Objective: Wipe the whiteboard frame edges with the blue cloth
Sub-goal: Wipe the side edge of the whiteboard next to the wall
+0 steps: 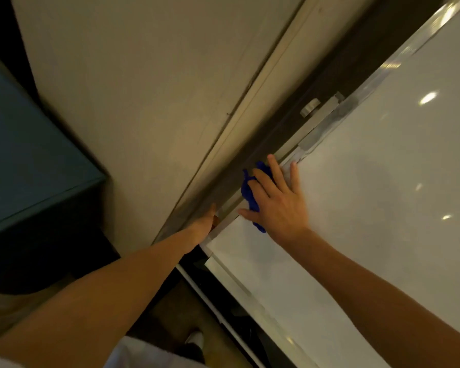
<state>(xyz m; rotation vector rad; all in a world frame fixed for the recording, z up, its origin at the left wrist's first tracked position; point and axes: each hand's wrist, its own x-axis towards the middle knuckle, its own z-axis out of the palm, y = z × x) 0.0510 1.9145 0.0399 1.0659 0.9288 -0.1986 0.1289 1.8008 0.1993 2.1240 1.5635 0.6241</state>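
The whiteboard [383,181] fills the right side, tilted in view, with its silver frame edge [327,123] running diagonally from lower left to upper right. My right hand [276,200] lies flat on that edge near the board's corner, fingers spread, pressing the blue cloth [247,189] against the frame; most of the cloth is hidden under the palm. My left hand [203,224] reaches behind the frame at the corner and its fingers are hidden behind the edge.
A beige wall [144,88] with a vertical trim strip [250,107] stands behind the board. A round metal knob [310,107] sticks out beside the frame. A dark teal cabinet [32,160] sits at the left. A white shoe [195,338] shows on the floor below.
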